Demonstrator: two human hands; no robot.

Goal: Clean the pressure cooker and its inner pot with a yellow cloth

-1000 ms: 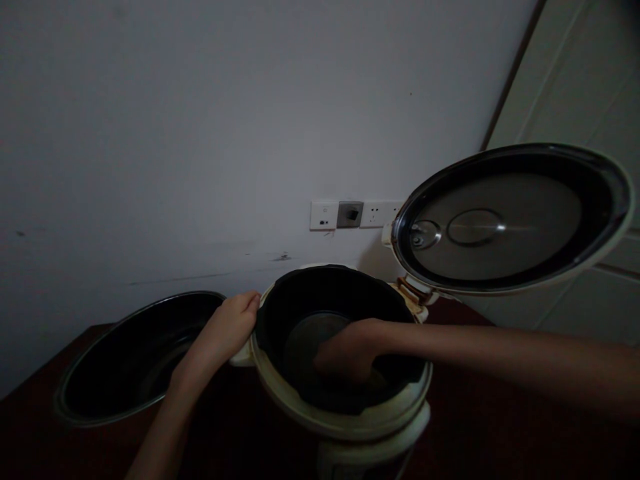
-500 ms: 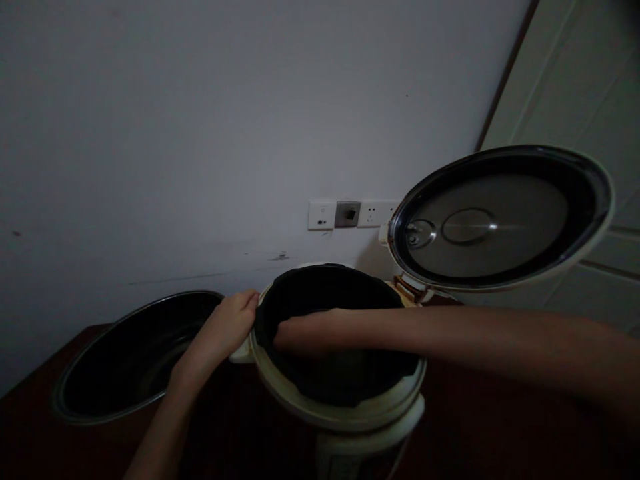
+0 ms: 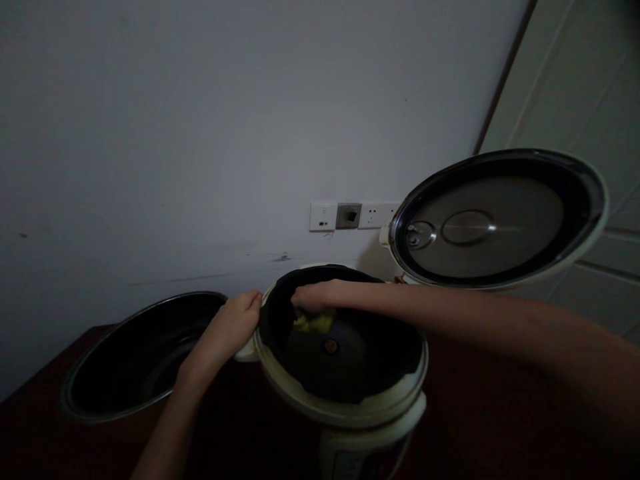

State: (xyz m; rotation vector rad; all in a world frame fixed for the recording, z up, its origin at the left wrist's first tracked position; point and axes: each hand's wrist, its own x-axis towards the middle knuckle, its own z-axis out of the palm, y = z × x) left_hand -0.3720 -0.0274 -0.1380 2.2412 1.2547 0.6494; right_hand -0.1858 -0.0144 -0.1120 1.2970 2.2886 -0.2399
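A cream rice cooker stands on the dark table with its hinged lid swung open to the right. My left hand grips the cooker's left rim, fingers curled over the edge. My right hand reaches into the dark cavity at its far left wall, closed on a yellow cloth or sponge pressed against the inside. The heating plate with its centre button shows at the bottom.
A dark inner pot lies tilted on the reddish-brown table left of the cooker. Wall sockets sit on the white wall behind. A pale door is at the right.
My right hand moved from the cooker's bottom up and around to the far left wall, and the yellow cloth now shows under it. My left hand stayed on the rim.
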